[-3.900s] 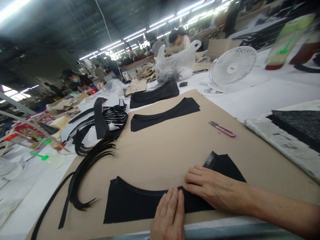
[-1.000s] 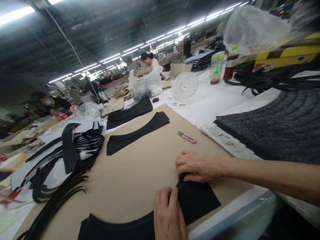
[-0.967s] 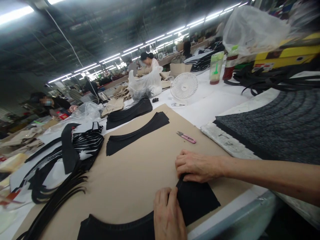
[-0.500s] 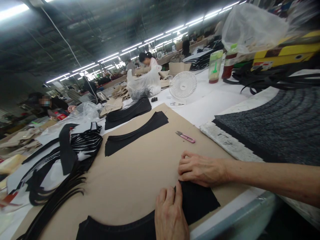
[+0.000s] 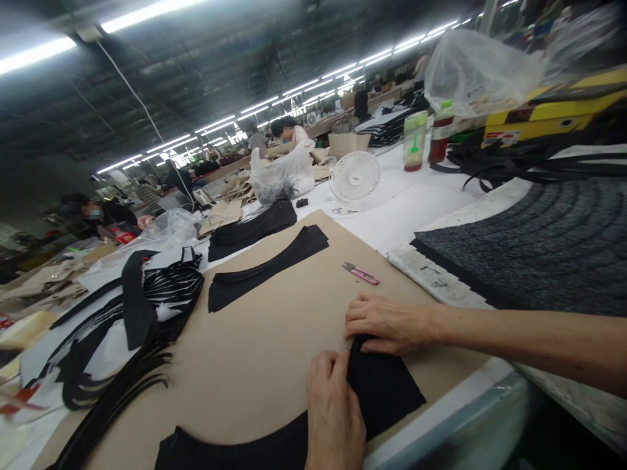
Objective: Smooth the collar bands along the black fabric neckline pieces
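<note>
Cloth [image 5: 386, 385] lies near, seemingly part-done; left hand [image 5: 337, 411] and right hand [image 5: 386, 324] bunched along its curve, can't tell whether pinching; black pile [image 5: 267, 274] untouched, far left.

cool tube light overhead, a dim ceiling, a soft wide-angle view
glare comes from the tube lights [image 5: 154, 14] at the upper left and in rows farther off; the ceiling [image 5: 230, 55] is murky grey. the white tabletop [image 5: 416, 205] looks bright, the brown sheet [image 5: 259, 352] evenly lit. shadows near the left hand [image 5: 336, 408] and right hand [image 5: 385, 324] are faint, and the black piece [image 5: 385, 385] shows little surface detail. the background is hazy and soft; the plastic bag [image 5: 480, 72] and yellow box [image 5: 553, 117] look smeared. the view is tilted, stretched toward the edges, and dark at lower right.
</note>
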`<state>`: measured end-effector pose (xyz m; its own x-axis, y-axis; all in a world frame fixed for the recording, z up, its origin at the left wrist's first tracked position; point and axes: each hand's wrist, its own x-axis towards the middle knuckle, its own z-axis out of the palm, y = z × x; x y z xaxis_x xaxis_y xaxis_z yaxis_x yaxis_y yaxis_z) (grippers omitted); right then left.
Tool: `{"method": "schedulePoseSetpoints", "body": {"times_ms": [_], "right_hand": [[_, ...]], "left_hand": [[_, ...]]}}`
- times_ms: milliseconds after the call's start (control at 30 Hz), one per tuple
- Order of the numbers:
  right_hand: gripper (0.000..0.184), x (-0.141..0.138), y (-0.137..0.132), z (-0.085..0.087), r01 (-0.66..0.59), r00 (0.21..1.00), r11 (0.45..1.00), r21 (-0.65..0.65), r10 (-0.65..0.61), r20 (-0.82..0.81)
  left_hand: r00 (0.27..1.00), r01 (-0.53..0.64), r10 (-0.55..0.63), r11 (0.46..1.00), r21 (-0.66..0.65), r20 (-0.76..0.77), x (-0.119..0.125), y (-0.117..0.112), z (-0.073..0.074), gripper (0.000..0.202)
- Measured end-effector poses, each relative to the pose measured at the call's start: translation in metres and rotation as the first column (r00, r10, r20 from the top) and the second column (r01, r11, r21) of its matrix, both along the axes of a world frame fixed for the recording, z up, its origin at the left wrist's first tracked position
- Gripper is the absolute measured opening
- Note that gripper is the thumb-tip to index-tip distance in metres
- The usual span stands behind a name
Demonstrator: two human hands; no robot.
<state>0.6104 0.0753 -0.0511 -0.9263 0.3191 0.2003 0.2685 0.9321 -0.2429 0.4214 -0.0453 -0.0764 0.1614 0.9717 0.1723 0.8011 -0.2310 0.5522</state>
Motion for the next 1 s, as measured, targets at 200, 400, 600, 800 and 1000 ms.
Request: {"method": "schedulePoseSetpoints", "body": {"times_ms": [200, 400, 600, 800, 1000], "right_hand": [[0.008, 0.004, 0.006, -0.007, -0.048, 0.999, 0.998, 0.031, 0.048, -0.024], [0.011, 0.005, 0.008, -0.006, -0.074, 0.997, 0.996, 0.053, 0.075, -0.035], [0.014, 0.007, 0.007, -0.006, -0.081, 0.996, 0.994, 0.076, 0.084, -0.030], [0.017, 0.011, 0.007, -0.008, -0.094, 0.995, 0.991, 0.091, 0.097, -0.028], [0.020, 0.015, 0.007, -0.006, -0.078, 0.995, 0.992, 0.101, 0.083, -0.049]], "left_hand": [[0.999, 0.038, -0.043, 0.981, -0.188, -0.023, 0.009, 0.007, 0.009, 0.056], [0.999, 0.033, -0.041, 0.973, -0.226, -0.031, 0.010, 0.009, 0.010, 0.063], [0.996, 0.014, -0.033, 0.974, -0.225, -0.084, 0.012, 0.010, 0.007, 0.063], [0.972, 0.032, -0.080, 0.976, -0.216, -0.219, 0.014, 0.009, 0.005, 0.065], [0.964, 0.018, -0.076, 0.975, -0.224, -0.256, 0.015, 0.011, 0.008, 0.068]]}}
